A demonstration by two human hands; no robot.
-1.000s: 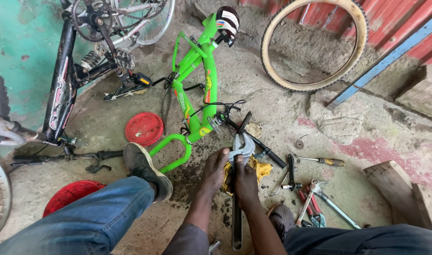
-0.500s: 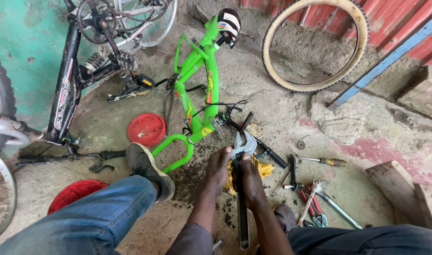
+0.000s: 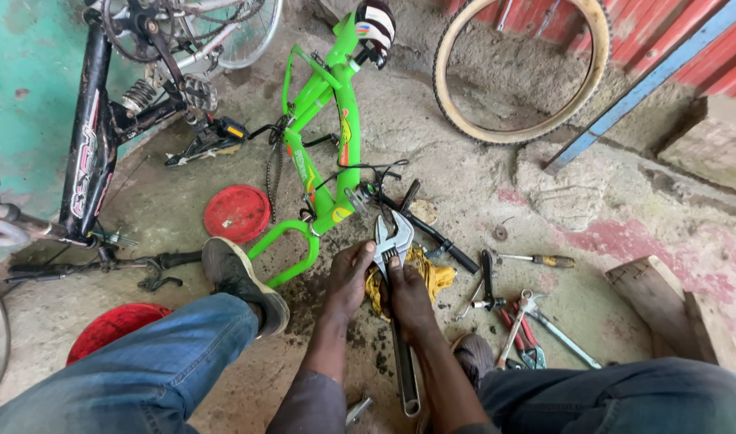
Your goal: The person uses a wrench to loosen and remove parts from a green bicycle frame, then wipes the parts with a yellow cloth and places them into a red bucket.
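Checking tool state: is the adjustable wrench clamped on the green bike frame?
No. The adjustable wrench has open jaws in free air, apart from the green bike frame.

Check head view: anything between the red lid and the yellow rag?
Yes: the green bike frame, its lower loop, lies between red lid and yellow rag.

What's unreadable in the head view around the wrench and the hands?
- Adjustable wrench: handle middle hidden by right hand.
- Yellow rag: mostly covered by both hands; left hand.
- What the wrench jaws grip: too small to tell.
- Black bicycle: cut off by top and left edges.
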